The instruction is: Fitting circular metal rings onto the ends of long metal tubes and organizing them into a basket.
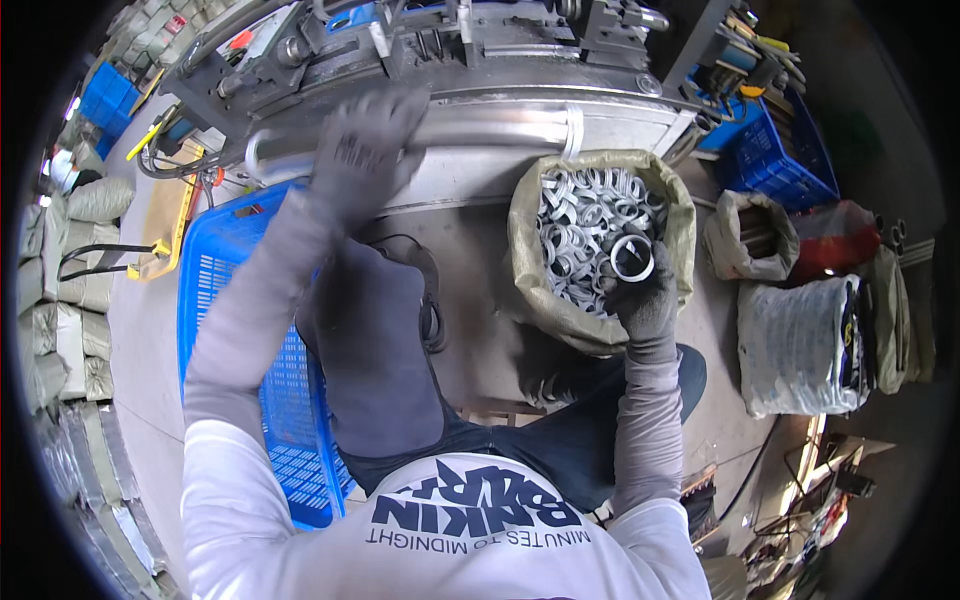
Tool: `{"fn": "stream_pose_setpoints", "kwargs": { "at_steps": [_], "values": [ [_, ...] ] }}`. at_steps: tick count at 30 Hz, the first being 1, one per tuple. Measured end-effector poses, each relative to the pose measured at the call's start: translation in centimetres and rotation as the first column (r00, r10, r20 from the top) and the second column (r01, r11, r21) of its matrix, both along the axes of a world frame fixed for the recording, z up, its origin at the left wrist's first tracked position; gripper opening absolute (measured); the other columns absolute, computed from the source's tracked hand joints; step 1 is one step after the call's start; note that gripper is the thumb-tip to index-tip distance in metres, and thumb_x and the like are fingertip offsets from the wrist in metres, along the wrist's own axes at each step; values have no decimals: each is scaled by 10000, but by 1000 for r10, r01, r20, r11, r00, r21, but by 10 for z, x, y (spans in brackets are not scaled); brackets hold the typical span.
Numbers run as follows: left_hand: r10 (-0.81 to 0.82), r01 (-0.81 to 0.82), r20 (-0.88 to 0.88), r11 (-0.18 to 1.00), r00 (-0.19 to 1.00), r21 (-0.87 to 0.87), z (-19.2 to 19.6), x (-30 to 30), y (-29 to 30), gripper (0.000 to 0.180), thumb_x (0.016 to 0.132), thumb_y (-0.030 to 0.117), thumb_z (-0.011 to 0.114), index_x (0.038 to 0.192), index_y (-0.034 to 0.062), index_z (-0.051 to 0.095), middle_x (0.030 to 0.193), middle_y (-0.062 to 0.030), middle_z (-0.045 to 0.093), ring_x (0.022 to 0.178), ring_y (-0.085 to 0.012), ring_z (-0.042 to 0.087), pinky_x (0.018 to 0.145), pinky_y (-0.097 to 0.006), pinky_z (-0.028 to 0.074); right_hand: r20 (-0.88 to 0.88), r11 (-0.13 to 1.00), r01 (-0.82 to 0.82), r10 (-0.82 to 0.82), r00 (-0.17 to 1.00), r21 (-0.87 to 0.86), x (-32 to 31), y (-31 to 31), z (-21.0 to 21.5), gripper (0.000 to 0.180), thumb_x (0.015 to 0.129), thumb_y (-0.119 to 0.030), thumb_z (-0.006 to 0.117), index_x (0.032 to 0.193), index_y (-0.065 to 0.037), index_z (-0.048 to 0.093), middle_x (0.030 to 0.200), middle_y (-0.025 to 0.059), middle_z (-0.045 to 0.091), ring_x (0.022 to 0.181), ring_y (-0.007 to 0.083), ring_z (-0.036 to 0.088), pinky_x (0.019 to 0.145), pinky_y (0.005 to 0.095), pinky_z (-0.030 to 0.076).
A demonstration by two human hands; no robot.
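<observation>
- Gripping a metal tube [480, 128] at the machine [450, 40], gloved left hand [362, 150] closed around it.
- Lifting one metal ring [632, 257] from the ring-filled sack [540, 290], right hand [645, 295] pinching it.

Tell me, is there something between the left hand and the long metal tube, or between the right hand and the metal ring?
Nothing visible. The left hand rests directly on the metal tube, and the right hand already holds a metal ring over the open sack of rings.

I see a grey concrete floor [150, 330] carrying a blue plastic crate [215, 270], an open sack of metal rings [590, 235], a smaller sack [748, 237] and a wrapped bundle [800, 345] further right.
</observation>
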State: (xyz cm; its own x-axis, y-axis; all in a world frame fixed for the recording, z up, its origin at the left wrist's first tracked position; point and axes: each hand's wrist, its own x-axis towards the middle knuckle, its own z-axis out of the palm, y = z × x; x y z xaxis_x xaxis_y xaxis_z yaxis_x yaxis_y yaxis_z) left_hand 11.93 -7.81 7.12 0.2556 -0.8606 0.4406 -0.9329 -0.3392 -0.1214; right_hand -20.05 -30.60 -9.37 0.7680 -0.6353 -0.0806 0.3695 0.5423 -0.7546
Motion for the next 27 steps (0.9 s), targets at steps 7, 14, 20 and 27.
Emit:
{"fn": "stream_pose_setpoints", "kwargs": {
  "at_steps": [7, 14, 20, 27],
  "values": [
    [177, -139, 199, 972, 964, -191, 23, 120, -113, 525, 878, 196, 717, 1366, 76, 568, 1260, -172, 641, 1185, -358, 614, 1019, -499, 492, -256, 882, -1, -136, 957, -471, -2, 0, 1, 673, 789, 27, 865, 1409, -32, 608, 1151, 66, 703, 1000, 173, 705, 881, 309, 596],
    [250, -234, 159, 966, 955, -110, 1, 217, -164, 648, 905, 303, 724, 1471, 73, 508, 1359, -207, 609, 1312, -371, 563, 1125, -502, 429, -311, 472, -102, -391, 866, -876, 2, 0, 11, 636, 752, 95, 853, 1345, -42, 666, 1236, 82, 737, 1045, 173, 715, 892, 309, 592],
    [217, -234, 93, 940, 972, 249, -26, 253, -162, 760, 930, 224, 585, 1625, 32, 344, 1661, -215, 385, 1560, -346, 336, 1298, -442, 235, -378, 506, -202, -274, 884, -839, 16, 5, -12, 560, 841, 113, 769, 1370, -14, 635, 1335, 101, 694, 1116, 213, 696, 956, 341, 585],
    [-251, 279, 125, 895, 960, -349, -51, 157, 40, 336, 807, 158, 734, 1135, 110, 676, 1040, -101, 702, 1024, -325, 690, 875, -477, 543, -412, 588, -219, -216, 885, -779, 10, 3, -10, 695, 813, 174, 689, 1477, 17, 553, 1457, 133, 612, 1281, 234, 612, 1077, 335, 506]
  ]
}}
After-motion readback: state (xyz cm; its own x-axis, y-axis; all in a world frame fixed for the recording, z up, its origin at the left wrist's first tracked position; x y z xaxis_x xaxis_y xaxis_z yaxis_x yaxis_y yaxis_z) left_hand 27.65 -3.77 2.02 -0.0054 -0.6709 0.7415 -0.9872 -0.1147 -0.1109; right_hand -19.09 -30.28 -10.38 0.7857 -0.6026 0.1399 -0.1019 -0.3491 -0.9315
